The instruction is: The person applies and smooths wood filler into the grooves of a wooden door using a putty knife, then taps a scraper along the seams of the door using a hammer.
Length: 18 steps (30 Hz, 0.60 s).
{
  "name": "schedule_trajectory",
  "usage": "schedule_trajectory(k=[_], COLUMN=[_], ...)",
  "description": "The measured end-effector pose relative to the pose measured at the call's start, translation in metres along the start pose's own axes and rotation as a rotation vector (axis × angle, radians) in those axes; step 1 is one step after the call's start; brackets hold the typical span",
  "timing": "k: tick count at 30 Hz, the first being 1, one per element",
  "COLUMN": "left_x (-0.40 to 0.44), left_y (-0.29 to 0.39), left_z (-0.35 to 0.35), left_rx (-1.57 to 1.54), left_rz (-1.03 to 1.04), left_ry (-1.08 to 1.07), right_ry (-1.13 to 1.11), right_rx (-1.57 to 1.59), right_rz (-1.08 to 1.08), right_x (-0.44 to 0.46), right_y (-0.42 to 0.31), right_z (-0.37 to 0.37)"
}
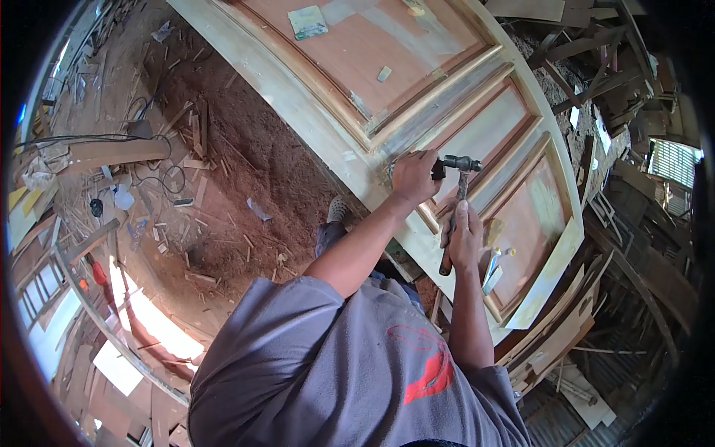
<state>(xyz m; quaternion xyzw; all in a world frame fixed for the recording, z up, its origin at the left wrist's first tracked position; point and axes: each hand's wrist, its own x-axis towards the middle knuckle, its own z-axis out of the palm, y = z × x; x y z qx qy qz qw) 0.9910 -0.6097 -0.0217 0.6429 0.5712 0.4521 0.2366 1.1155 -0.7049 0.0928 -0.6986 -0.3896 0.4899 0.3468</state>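
Note:
My right hand [465, 237] is closed around the handle of a hammer [462, 163], with the lower end of the handle showing below the fist. The metal head is level with my left hand [415, 177], whose fingers are wrapped tightly. Beside that fist a dark end touches or nearly touches the hammer head; what the fist holds is mostly hidden. Both hands are over a large panelled wooden door [328, 127] with raised mouldings and a curved far edge. Near my right hand, a yellowish block [493, 232] and small tubes [492, 262] lie on the door.
A greenish square piece [307, 22] and a smaller chip [384, 74] lie on the upper panel. Wood scraps and offcuts [199, 277] litter the reddish dirt floor at left. Cables [97, 138] cross a board there. Stacked boards [555, 316] and timber stand at right.

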Motion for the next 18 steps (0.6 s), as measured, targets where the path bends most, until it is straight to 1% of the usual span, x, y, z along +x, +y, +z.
schedule_trajectory(k=[2, 5, 8, 11, 13, 14, 16, 18], left_x=[0.000, -0.002, -0.001, -0.001, 0.003, 0.004, 0.006, 0.006], left_y=[-0.001, -0.003, -0.003, -0.006, -0.009, -0.010, -0.011, -0.010], left_z=[0.000, -0.003, -0.004, -0.003, -0.004, -0.004, -0.005, -0.005], left_rx=[-0.014, -0.027, -0.052, -0.036, -0.034, -0.030, -0.025, -0.044], left_rz=[0.006, 0.004, 0.004, 0.003, 0.032, 0.002, -0.058, 0.008], left_ry=[-0.014, -0.051, -0.062, -0.070, -0.061, -0.084, -0.131, -0.101], right_ry=[0.030, -0.028, 0.037, -0.019, 0.036, 0.060, 0.017, -0.004], right_rx=[0.022, -0.032, 0.053, 0.003, 0.069, 0.099, 0.016, -0.023], right_rz=[-0.061, -0.005, -0.058, -0.001, 0.000, 0.003, 0.011, 0.004], right_x=[-0.001, -0.004, -0.006, -0.006, -0.006, -0.006, -0.009, -0.005], right_y=[0.004, -0.001, 0.004, 0.000, 0.012, 0.017, 0.015, 0.009], right_z=[0.001, 0.001, 0.005, 0.002, 0.001, 0.001, 0.000, 0.001])
